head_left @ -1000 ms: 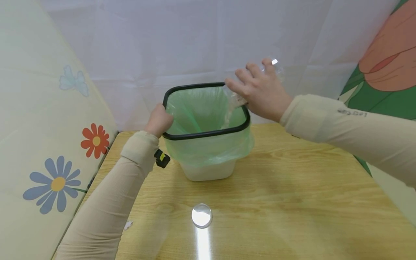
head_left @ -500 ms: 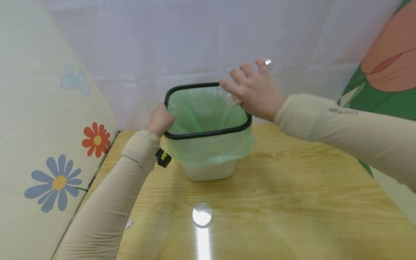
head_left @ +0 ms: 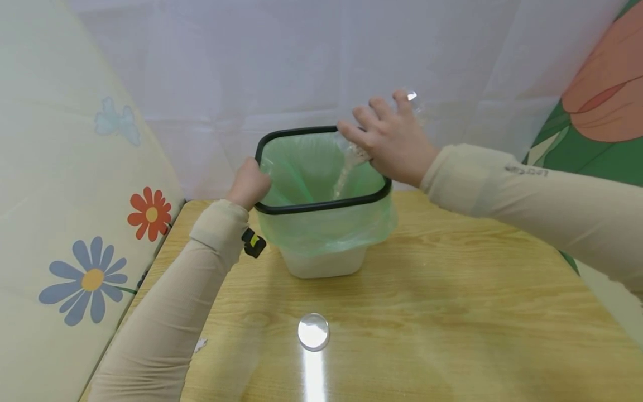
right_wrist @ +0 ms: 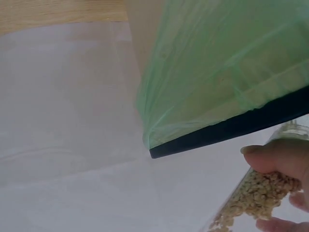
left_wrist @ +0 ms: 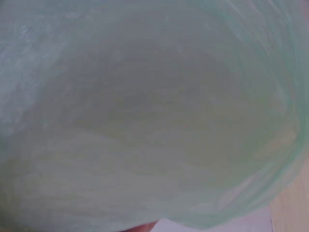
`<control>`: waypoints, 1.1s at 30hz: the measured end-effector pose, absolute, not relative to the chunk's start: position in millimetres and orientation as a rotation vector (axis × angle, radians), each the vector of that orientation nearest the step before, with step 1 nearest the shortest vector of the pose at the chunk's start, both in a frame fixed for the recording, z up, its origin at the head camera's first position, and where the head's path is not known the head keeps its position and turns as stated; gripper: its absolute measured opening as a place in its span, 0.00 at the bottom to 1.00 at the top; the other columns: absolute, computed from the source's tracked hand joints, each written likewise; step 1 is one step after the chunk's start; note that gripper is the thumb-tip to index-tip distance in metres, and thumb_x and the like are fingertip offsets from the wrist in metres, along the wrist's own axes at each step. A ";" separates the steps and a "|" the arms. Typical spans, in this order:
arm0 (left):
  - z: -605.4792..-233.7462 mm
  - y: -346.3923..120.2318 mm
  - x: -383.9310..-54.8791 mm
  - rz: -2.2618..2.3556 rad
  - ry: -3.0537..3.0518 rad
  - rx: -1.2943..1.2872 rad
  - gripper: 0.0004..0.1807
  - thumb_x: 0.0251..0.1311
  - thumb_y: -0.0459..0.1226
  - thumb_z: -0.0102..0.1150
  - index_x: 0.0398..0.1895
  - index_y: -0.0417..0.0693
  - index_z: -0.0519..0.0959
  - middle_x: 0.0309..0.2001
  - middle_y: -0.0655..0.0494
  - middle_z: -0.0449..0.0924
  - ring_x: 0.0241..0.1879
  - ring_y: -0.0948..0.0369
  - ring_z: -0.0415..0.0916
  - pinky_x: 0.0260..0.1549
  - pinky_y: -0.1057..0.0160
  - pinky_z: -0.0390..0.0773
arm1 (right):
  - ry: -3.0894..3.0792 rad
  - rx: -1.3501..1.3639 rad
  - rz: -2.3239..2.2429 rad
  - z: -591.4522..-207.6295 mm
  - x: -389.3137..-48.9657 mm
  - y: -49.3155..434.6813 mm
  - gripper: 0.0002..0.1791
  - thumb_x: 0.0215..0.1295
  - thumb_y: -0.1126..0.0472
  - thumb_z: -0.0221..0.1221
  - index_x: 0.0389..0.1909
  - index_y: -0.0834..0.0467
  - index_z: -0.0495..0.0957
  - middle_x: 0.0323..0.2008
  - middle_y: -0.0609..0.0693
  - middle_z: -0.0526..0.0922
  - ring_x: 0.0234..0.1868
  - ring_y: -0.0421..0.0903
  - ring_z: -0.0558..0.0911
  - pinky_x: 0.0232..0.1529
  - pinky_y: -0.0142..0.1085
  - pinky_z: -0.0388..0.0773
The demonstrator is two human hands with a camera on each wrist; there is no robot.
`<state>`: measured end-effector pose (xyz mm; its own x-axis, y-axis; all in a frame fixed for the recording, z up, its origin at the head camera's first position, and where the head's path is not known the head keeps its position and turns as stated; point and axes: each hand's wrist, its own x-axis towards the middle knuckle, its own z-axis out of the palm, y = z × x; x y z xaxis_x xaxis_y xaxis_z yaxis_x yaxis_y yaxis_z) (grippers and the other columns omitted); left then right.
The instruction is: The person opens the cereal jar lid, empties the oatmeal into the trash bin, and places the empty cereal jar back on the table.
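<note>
A white trash bin (head_left: 324, 266) stands on the table, lined with a green bag (head_left: 326, 230) and topped by a black rim (head_left: 326, 207). My left hand (head_left: 248, 184) grips the rim at its left side. Over the right side, my right hand (head_left: 389, 138) holds a clear jar tipped downward. Pale flakes (head_left: 342, 180) fall from it into the lined bin. In the right wrist view, fingers and thumb wrap the jar (right_wrist: 258, 193), which still contains oat-like flakes. The green bag fills most of the left wrist view, hiding nearly all of that hand.
A round, shiny disc like a lid (head_left: 313, 331) lies on the wooden table (head_left: 427, 312) in front of the bin. A small white scrap (head_left: 200, 345) lies by the left forearm. White cloth (head_left: 251, 61) hangs behind, with painted panels at both sides.
My right hand has shifted slightly left with the jar. The falling flakes, seen a second ago and not visible half a second ago, show again. The left hand keeps its grip on the rim.
</note>
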<state>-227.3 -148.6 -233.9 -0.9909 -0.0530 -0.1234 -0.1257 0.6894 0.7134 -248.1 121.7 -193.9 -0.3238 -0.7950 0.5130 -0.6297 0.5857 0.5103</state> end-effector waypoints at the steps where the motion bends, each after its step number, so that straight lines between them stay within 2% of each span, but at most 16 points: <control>1: -233.9 -148.6 -227.1 1.193 2.803 -0.145 0.33 0.60 0.26 0.36 0.71 0.24 0.47 0.68 0.32 0.55 0.55 0.47 0.59 0.56 0.52 0.64 | -2.064 1.129 -0.280 -194.0 -248.0 121.6 0.28 0.50 0.75 0.61 0.55 0.59 0.71 0.47 0.65 0.77 0.48 0.66 0.74 0.49 0.63 0.64; 10: -233.3 -149.1 -225.9 1.197 2.802 -0.126 0.33 0.60 0.26 0.36 0.70 0.24 0.47 0.68 0.31 0.54 0.57 0.46 0.59 0.59 0.51 0.63 | -2.052 1.131 -0.281 -194.4 -247.8 118.2 0.27 0.51 0.75 0.60 0.54 0.59 0.71 0.47 0.65 0.78 0.48 0.66 0.75 0.49 0.62 0.65; 16: -233.8 -149.5 -225.8 1.196 2.785 -0.134 0.35 0.61 0.27 0.36 0.72 0.25 0.43 0.71 0.32 0.49 0.61 0.47 0.57 0.60 0.51 0.62 | -2.019 1.139 -0.275 -195.8 -248.2 116.7 0.24 0.54 0.76 0.58 0.53 0.59 0.71 0.45 0.65 0.78 0.47 0.65 0.74 0.47 0.62 0.65; 24: -233.9 -149.3 -225.4 1.209 2.769 -0.151 0.34 0.61 0.27 0.35 0.72 0.26 0.45 0.69 0.33 0.52 0.55 0.47 0.57 0.53 0.53 0.63 | -2.007 1.152 -0.274 -197.1 -248.0 116.4 0.23 0.56 0.76 0.56 0.53 0.59 0.72 0.45 0.64 0.78 0.47 0.64 0.73 0.49 0.62 0.63; 33: -233.2 -149.0 -225.0 1.205 2.763 -0.161 0.34 0.62 0.27 0.35 0.72 0.26 0.44 0.70 0.33 0.51 0.56 0.47 0.58 0.53 0.53 0.63 | -1.966 1.160 -0.277 -197.1 -247.8 116.0 0.24 0.55 0.78 0.57 0.53 0.58 0.73 0.45 0.63 0.78 0.47 0.64 0.73 0.49 0.60 0.63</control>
